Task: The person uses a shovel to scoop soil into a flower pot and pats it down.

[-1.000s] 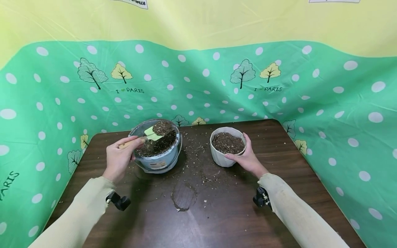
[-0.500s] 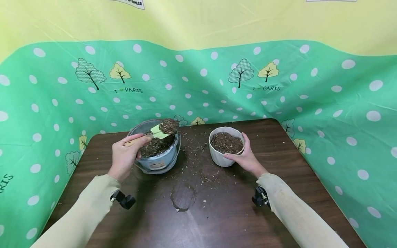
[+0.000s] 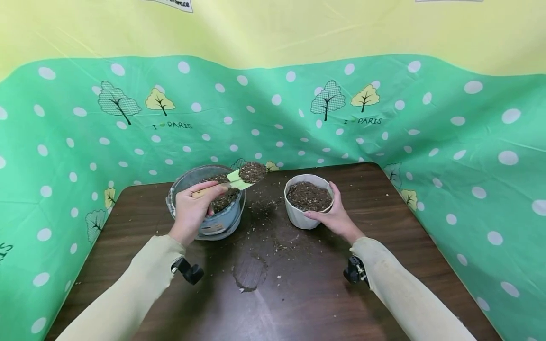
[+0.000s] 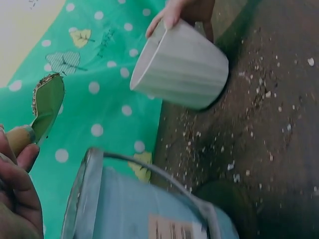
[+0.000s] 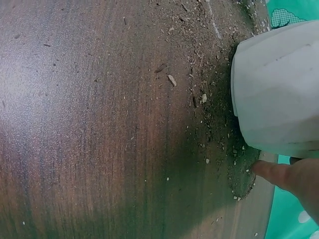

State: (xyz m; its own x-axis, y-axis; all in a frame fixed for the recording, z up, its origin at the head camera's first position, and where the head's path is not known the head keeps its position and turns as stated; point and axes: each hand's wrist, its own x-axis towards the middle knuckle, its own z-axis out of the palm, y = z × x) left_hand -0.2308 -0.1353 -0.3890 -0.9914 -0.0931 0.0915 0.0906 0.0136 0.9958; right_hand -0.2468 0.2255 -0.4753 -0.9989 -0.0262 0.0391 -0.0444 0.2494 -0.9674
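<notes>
My left hand (image 3: 190, 208) grips the wooden handle of a light green trowel (image 3: 238, 180). A heap of dark soil (image 3: 252, 172) lies on its blade, which stands above the right rim of a blue bucket (image 3: 213, 226). More soil fills the bucket, partly hidden behind the hand. In the left wrist view the trowel (image 4: 49, 102) is raised above the bucket (image 4: 134, 204). My right hand (image 3: 334, 215) holds a white faceted pot (image 3: 300, 215) by its right side, thumb at the near rim. Soil (image 3: 310, 195) sits high inside that pot, which stands upright on the table.
The dark wooden table (image 3: 307, 293) carries scattered soil crumbs (image 3: 266, 208) between bucket and pot. A ring of soil (image 3: 250, 273) marks its near middle. A green and yellow printed cloth (image 3: 256, 109) hangs behind and along both sides.
My left hand has lifted the loaded trowel and moved it right, from over the soil inside the bucket to its right rim. The right hand keeps its hold on the pot.
</notes>
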